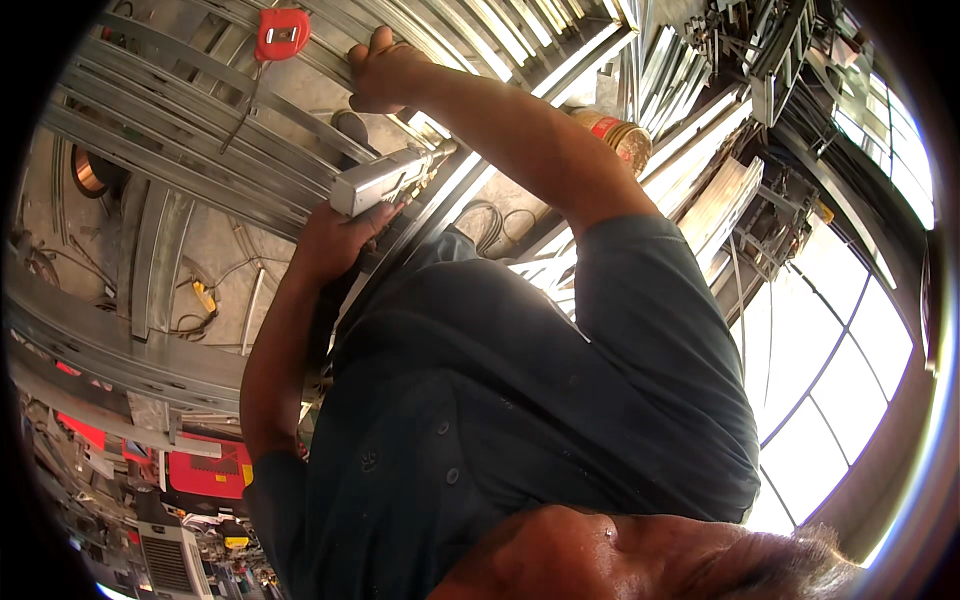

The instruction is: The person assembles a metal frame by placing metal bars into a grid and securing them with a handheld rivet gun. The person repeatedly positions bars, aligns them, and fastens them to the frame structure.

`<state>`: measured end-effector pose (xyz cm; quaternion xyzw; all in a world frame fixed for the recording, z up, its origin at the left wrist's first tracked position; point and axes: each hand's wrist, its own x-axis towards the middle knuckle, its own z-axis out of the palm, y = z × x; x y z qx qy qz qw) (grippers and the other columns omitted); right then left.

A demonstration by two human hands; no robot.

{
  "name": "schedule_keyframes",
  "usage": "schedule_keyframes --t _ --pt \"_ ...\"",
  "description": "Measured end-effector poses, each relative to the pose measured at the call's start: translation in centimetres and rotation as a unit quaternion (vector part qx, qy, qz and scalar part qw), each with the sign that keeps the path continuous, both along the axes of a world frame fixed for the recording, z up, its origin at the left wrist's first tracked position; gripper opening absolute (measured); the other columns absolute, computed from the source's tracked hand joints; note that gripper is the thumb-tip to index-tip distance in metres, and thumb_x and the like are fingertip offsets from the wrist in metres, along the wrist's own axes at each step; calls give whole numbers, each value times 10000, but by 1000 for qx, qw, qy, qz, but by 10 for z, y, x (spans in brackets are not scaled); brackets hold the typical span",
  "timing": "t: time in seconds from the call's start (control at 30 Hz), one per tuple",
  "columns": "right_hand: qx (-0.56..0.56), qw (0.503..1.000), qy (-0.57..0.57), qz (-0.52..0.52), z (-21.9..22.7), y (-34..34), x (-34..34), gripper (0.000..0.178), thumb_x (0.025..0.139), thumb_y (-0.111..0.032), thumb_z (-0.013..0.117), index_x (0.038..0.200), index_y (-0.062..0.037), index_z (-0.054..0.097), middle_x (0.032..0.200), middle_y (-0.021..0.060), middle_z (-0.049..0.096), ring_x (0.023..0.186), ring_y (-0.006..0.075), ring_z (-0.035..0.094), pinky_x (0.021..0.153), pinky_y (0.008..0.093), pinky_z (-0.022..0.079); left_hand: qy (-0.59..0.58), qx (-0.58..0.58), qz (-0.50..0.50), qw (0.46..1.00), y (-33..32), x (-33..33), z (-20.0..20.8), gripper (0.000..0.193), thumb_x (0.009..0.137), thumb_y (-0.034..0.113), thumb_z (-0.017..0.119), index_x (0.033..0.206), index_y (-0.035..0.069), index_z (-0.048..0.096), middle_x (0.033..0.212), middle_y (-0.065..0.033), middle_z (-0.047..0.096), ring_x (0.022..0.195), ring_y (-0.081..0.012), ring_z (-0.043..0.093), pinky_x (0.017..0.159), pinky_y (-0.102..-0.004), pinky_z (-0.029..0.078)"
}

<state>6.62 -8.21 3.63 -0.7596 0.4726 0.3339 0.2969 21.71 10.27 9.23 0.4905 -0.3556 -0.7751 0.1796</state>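
Observation:
My left hand is closed around the near end of a short, box-shaped silvery metal piece. The piece lies slanted over the long metal bars close to my body, and its far end narrows toward a thin, uneven part. My right hand reaches across to the far side, its fingers spread and bent over the metal bars; I see nothing held in it. A red tape measure sits on the bars left of my right hand, with its dark strip hanging down toward me.
Long steel channels run across the frame. Below them are a copper-coloured wire spool and loose cables. A round tin stands beyond my right forearm. Red machine housing is at lower left. Stacked metal profiles fill the right.

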Motion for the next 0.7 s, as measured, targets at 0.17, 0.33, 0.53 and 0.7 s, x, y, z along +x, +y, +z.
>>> schedule_keyframes --t 0.17,0.33,0.53,0.7 --pt "-4 1000 -5 -8 1 1 -1 569 915 -361 573 1317 14 428 1241 332 463 1048 480 656 832 519 576 9 22 29 999 -4 -4 8 279 996 229 650 1154 0 678 903 -50 706 749 -122 630 656 -304 510" --pt "-4 1000 3 4 4 1 1 565 917 -354 574 1314 21 427 1242 334 463 1050 475 657 836 518 573 14 33 32 999 -2 -3 5 250 1002 207 646 1114 -16 660 870 -48 678 771 -126 624 668 -312 505" --pt "8 1000 7 1 6 -1 2 566 922 -350 567 1313 30 419 1248 343 460 1049 477 660 837 520 572 10 12 28 999 2 -1 -5 313 991 246 647 1190 10 693 889 -52 725 675 -107 623 612 -292 504" --pt "6 1000 12 8 6 -1 2 569 918 -347 566 1317 31 417 1265 347 450 1069 483 652 845 521 568 3 42 32 999 -4 -3 7 251 993 217 655 1100 -10 664 861 -42 680 746 -123 619 655 -309 497"
